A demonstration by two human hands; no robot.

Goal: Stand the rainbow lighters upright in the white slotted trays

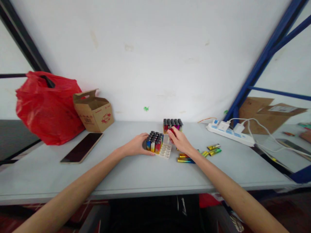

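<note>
A white tray (166,151) with round holes stands on the table, its left part filled with upright coloured lighters (155,142) with black tops. My left hand (139,144) curls around the left side of that tray, thumb along the front and fingers behind. My right hand (179,139) is just above the tray's back right side, its fingers pinched on what looks like a reddish lighter (172,130), mostly hidden. Behind it stands a second block of lighters (173,123). Several loose metallic lighters (186,160) lie beside and under my right forearm.
On the left are a phone (82,148), an open cardboard box (94,111) and a red plastic bag (50,106). A white power strip (230,134) with plugs and cables lies at the right, near a blue metal frame (262,61). A white wall backs the table.
</note>
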